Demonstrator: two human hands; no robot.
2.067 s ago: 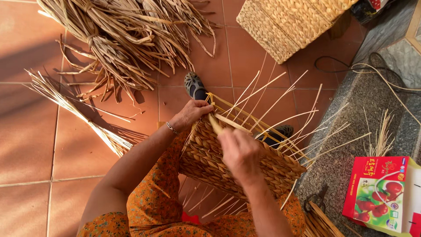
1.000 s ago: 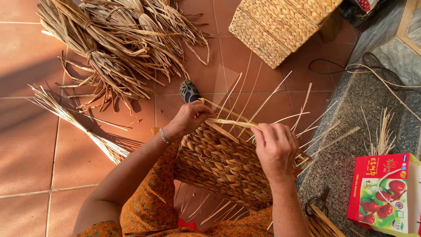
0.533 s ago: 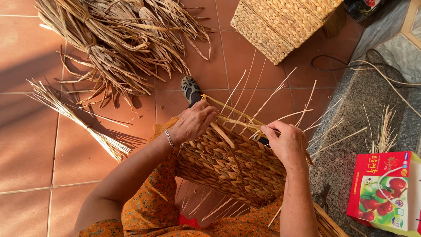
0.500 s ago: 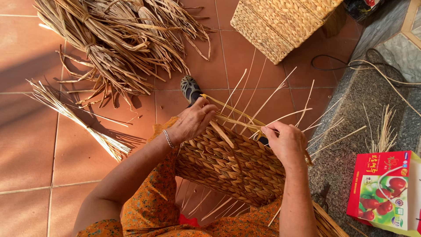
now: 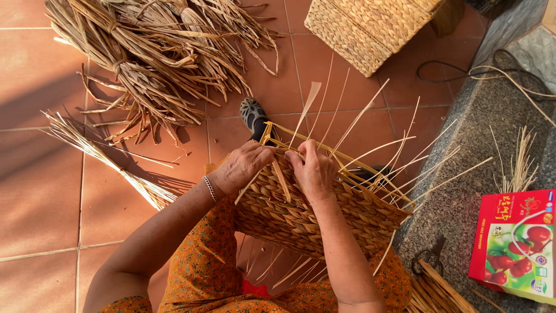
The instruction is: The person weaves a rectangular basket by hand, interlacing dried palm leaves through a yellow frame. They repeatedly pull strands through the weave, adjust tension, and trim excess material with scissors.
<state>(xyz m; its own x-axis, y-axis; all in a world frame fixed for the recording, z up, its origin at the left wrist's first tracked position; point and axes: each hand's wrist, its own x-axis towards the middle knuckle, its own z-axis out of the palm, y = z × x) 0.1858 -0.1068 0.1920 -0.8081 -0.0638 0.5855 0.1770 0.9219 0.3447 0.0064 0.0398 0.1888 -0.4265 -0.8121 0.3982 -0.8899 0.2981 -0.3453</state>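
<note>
A half-woven straw basket (image 5: 301,217) rests on my lap, with several thin upright stakes (image 5: 370,145) fanning out from its rim. My left hand (image 5: 243,168) grips the basket's near-left corner and pinches a flat straw strand. My right hand (image 5: 315,171) sits just beside it on the rim, fingers closed on the same weaving strand (image 5: 282,179) between the stakes. The two hands almost touch. A silver bracelet (image 5: 209,189) circles my left wrist.
A big heap of dried straw bundles (image 5: 156,52) lies on the red floor tiles at upper left, a thin reed bundle (image 5: 110,162) below it. A finished woven basket (image 5: 370,29) stands at the top. A red carton (image 5: 515,246) sits on the grey stone ledge at right.
My right hand has moved left along the rim, from the basket's middle to right beside my left hand. The basket has tilted slightly and the left hand stays on its corner.
</note>
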